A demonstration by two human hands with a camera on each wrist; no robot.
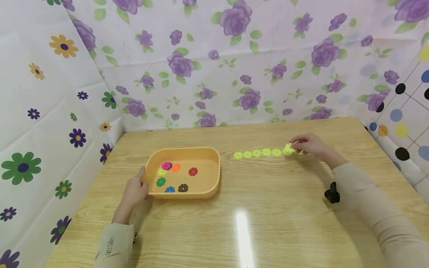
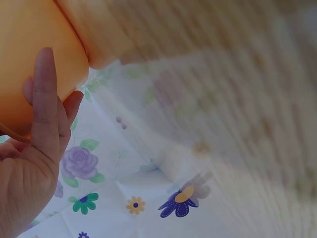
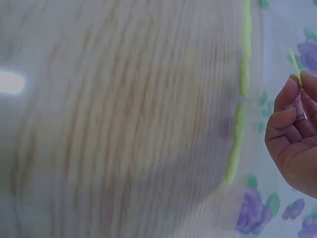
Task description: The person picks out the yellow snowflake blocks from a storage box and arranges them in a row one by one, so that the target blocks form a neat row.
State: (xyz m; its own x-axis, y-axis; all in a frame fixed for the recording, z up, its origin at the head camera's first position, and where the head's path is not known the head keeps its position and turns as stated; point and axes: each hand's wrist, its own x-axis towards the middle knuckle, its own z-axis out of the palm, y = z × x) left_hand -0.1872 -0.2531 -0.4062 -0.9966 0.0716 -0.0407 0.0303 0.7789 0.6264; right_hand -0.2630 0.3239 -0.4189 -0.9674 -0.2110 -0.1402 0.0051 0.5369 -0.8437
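Note:
My left hand (image 1: pixel 135 189) grips the left end of an orange plastic tray (image 1: pixel 214 190). In the left wrist view its long fingers (image 2: pixel 45 104) lie along the tray's outer wall. Pinched between the thumb and fingertips of my right hand (image 1: pixel 310 145) is a yellow flower-shaped plastic disc (image 1: pixel 289 147); the right wrist view shows this disc (image 3: pixel 295 64) edge-on, held up. Under and beside that hand, a row of similar yellow discs (image 1: pixel 256 153) runs along the table, part of it hidden by the fingers.
Inside the tray lie loose discs, among them a red disc (image 1: pixel 193 171), a green disc (image 1: pixel 161 181) and a dark brown disc (image 1: pixel 183 188). A small black object (image 1: pixel 332 193) appears beside the right forearm. Flowered sheeting (image 1: pixel 214 74) hangs behind the wooden table (image 1: pixel 201 230).

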